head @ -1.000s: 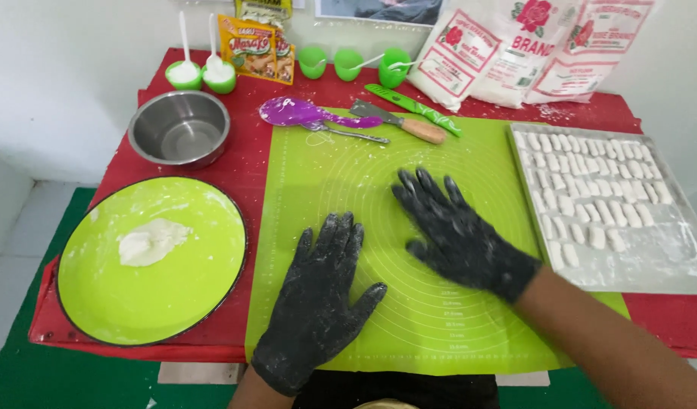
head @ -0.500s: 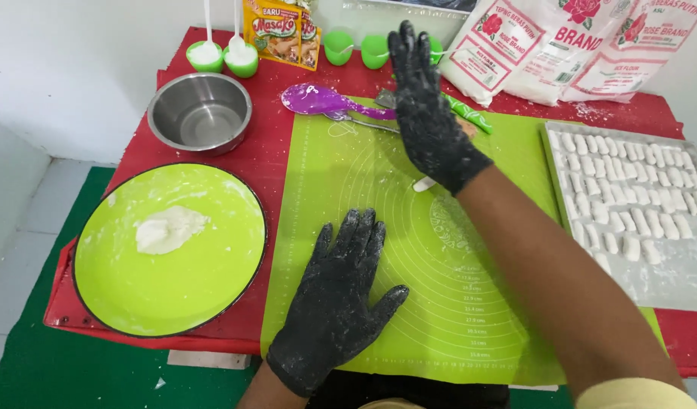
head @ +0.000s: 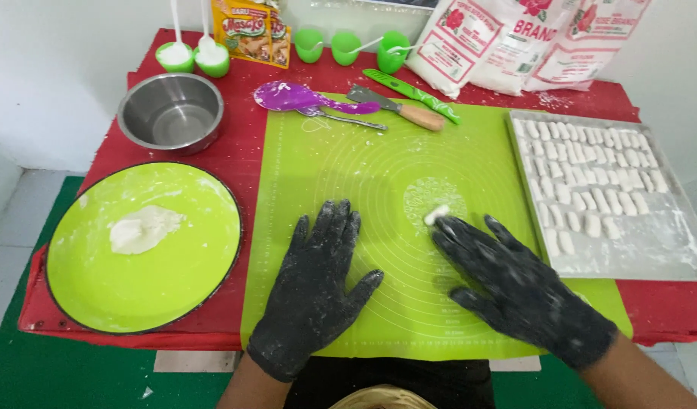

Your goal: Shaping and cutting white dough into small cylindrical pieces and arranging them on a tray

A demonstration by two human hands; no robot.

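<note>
- Left hand (head: pixel 314 291): gloved, dusted with flour, laid flat on the green mat (head: pixel 378 174) with fingers spread; its grip is apart and holds nothing.
- Right hand (head: pixel 519 288): gloved, palm down on the mat, fingers spread; the fingertips (head: pixel 447 227) touch a small white dough piece (head: pixel 437 214). The grip is apart, not closed on the piece.
- Dough piece: lies on the mat near its middle, at the right fingertips, between the two hands and well apart from the tray (head: pixel 666 254).
- Tray: at the right on the red surface (head: pixel 242 151), carrying rows of similar white pieces; its near end is bare and floured.
- Plate (head: pixel 98 288): at the left, bearing a lump of dough (head: pixel 144 229).
- Handling, as a judgement: the piece looks soft, so light, even pressure under flat fingers should shape it without squashing; floured gloves should limit sticking.
- Beyond the mat: steel bowl (head: pixel 170 113), purple spoon (head: pixel 295 97), scraper (head: pixel 397 107).
</note>
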